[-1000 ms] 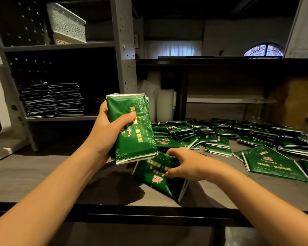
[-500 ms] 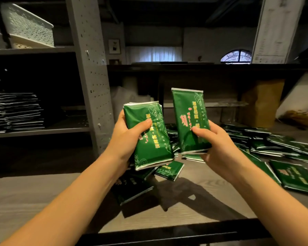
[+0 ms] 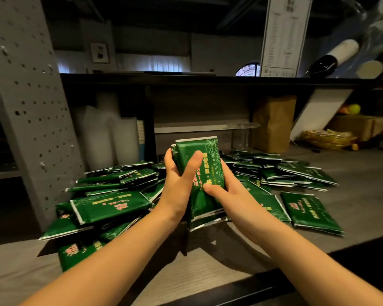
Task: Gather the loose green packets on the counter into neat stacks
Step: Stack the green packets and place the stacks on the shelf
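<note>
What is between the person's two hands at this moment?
A stack of green packets, held upright. The left hand grips its left edge, the right hand its right, as the head view shows.

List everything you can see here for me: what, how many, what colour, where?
counter: one, grey wood grain, foreground
held stack: several packets, green, held upright, centre
loose packets: many, green, strewn on the counter either side of the held stack
pegboard post: one, grey, left
paper bag: one, brown, back, under the shelf
printed sheet: one, white, upright on the shelf, upper right
left hand: one, grips the held stack, thumb across its front
right hand: one, grips the held stack's right side
</note>
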